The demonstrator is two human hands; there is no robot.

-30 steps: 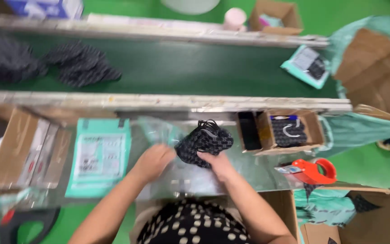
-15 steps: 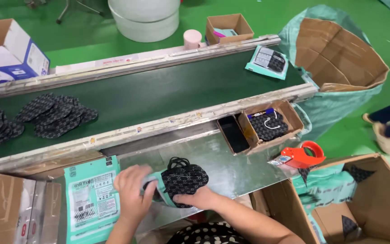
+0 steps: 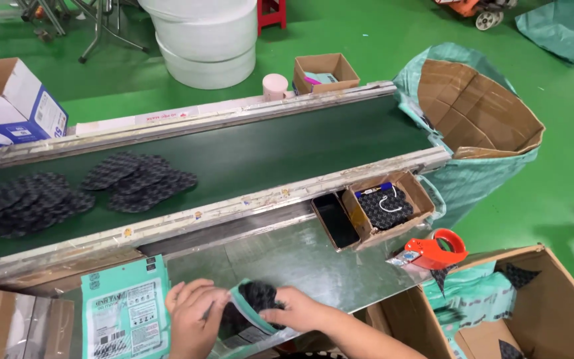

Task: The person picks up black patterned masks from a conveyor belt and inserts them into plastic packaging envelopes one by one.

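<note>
Black mesh bundle [image 3: 255, 298]: sits half inside the mouth of a clear pouch [image 3: 244, 326] at the near edge of the steel bench [image 3: 300, 259].
Left hand [image 3: 191, 322]: fingers curled on the pouch's teal rim, spreading it so the mouth stays open.
Right hand [image 3: 300, 310]: closed around the bundle, pressing it inward (thumb hidden).
Printed teal pouches [image 3: 124, 309]: stacked just beside the left hand, within reach.
Conveyor [image 3: 234, 153]: carries more dark mesh pieces [image 3: 137, 181], well apart.

Both hands, left hand [image 3: 194, 316] and right hand [image 3: 300, 310], grip a clear pouch [image 3: 244, 326] (black patterned masks [image 3: 255, 297] inside).
</note>
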